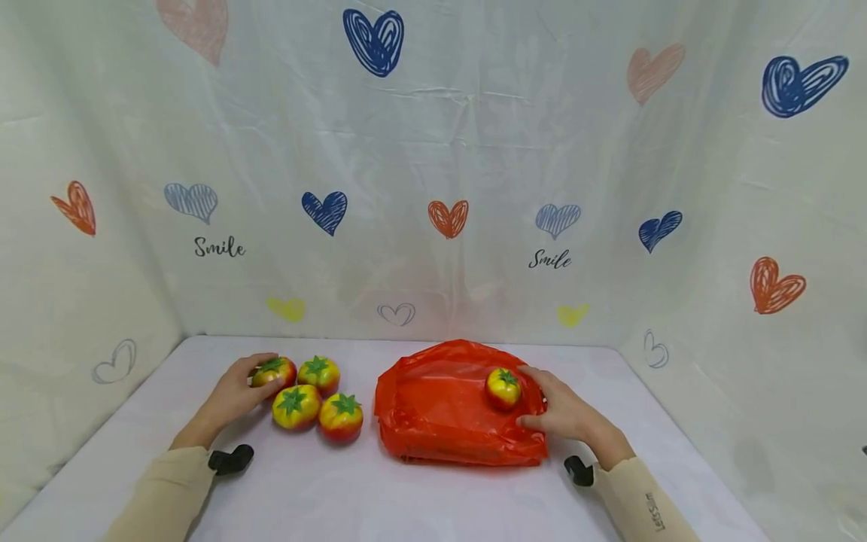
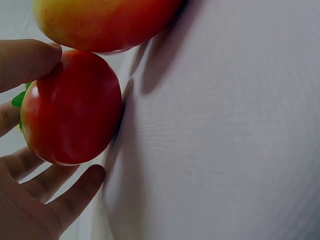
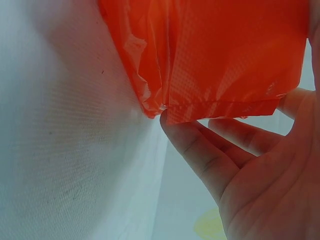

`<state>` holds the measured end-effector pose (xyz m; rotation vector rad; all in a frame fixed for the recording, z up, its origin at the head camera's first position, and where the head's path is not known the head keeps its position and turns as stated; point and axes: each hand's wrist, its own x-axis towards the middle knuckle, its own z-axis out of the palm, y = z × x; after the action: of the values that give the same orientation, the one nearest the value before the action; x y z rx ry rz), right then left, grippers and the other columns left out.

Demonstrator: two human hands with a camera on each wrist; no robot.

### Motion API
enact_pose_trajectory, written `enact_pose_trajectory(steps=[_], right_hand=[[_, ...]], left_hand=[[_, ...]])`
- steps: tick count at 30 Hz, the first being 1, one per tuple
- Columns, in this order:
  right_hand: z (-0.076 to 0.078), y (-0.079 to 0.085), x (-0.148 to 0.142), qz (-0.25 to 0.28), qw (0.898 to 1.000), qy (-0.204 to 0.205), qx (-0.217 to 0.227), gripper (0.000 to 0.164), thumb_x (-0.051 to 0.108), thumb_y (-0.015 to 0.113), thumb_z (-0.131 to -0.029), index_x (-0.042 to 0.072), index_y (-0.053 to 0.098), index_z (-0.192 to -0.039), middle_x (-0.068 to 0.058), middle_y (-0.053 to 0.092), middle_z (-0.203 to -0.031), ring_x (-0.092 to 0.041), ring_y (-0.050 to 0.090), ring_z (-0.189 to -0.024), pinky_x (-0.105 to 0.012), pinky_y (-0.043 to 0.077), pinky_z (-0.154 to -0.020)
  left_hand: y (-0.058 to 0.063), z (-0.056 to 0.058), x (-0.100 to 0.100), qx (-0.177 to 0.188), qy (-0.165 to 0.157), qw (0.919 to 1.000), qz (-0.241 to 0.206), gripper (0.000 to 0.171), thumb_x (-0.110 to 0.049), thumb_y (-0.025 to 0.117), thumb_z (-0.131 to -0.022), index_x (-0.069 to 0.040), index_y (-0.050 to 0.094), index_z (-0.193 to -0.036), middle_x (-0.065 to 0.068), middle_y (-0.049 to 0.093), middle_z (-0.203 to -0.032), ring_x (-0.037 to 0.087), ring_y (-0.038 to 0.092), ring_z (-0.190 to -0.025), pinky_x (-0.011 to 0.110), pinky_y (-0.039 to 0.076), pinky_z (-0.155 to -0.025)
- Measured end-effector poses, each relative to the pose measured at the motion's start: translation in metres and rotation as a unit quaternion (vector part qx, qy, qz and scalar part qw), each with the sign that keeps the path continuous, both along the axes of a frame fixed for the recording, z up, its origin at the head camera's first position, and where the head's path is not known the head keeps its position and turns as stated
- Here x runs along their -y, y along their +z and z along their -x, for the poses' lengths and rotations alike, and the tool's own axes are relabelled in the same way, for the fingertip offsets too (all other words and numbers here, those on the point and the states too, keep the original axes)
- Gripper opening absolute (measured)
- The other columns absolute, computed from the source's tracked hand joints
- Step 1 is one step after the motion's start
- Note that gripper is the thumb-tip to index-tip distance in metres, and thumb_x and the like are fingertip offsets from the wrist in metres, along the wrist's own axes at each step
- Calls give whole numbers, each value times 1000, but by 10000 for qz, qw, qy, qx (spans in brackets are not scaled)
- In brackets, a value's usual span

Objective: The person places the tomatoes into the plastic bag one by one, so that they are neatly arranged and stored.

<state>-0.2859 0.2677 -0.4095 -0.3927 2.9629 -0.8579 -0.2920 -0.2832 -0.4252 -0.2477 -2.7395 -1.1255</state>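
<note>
On the left, my left hand [image 1: 237, 391] curls its thumb and fingers round a red-and-yellow tomato [image 2: 72, 107] with a green leafy top, which rests on the table. Three similar tomatoes, one being the front-right tomato [image 1: 341, 418], sit close by on its right. A red plastic bag [image 1: 433, 414] lies in the middle right of the table. One more tomato [image 1: 503, 388] is at the bag's right part; whether it lies on or inside the bag I cannot tell. My right hand [image 1: 565, 406] spreads its fairly straight fingers against the bag's right end, beside that tomato.
A white cloth covers the table [image 1: 305, 489]. Behind it hangs a pale curtain [image 1: 406, 150] printed with hearts and words, and more of it closes off both sides. A black strap piece [image 1: 232, 459] sits at the left wrist, another [image 1: 579, 471] at the right.
</note>
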Motion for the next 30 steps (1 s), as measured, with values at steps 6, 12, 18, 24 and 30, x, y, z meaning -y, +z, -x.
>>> enact_pose_trajectory(steps=[6, 12, 18, 24, 30], right_hand=[[-1, 0, 0, -24, 10000, 10, 20, 93, 32, 82, -70, 23, 33, -148, -6, 38, -146, -30, 37, -132, -56, 46, -91], [-2, 0, 0, -29, 10000, 4, 13, 92, 32, 82, -70, 23, 33, -148, -6, 37, -147, -31, 36, -132, -56, 46, -91], [-1, 0, 0, -65, 10000, 22, -12, 92, 33, 81, -70, 23, 32, -148, -7, 37, -147, -31, 36, -132, -56, 46, -91], [-1, 2, 1, -44, 10000, -13, 6, 93, 33, 82, -69, 24, 33, -147, -7, 37, -147, -32, 35, -132, -57, 46, -90], [-1, 1, 0, -64, 10000, -13, 31, 93, 34, 82, -69, 24, 32, -147, -7, 36, -148, -32, 34, -133, -57, 46, -91]], left_hand=[[0, 0, -3, 56, 65, 10000, -19, 61, -30, 65, -91, 3, 42, -137, 32, 40, -133, 49, 41, -115, 64, 35, -94], [2, -1, -4, 198, 127, 9997, -34, 62, -31, 63, -92, 2, 40, -139, 32, 37, -136, 49, 38, -118, 65, 34, -96], [2, -3, -4, 163, 155, 9997, -53, 61, -30, 63, -92, 2, 40, -139, 32, 37, -136, 49, 38, -118, 65, 33, -96], [6, -6, -4, 148, 219, 9996, -112, 63, -33, 63, -92, 1, 39, -140, 31, 36, -136, 48, 38, -118, 66, 33, -97], [9, -10, -5, 10, 245, 9997, -79, 62, -31, 64, -92, 1, 40, -139, 30, 37, -135, 46, 39, -116, 65, 35, -96]])
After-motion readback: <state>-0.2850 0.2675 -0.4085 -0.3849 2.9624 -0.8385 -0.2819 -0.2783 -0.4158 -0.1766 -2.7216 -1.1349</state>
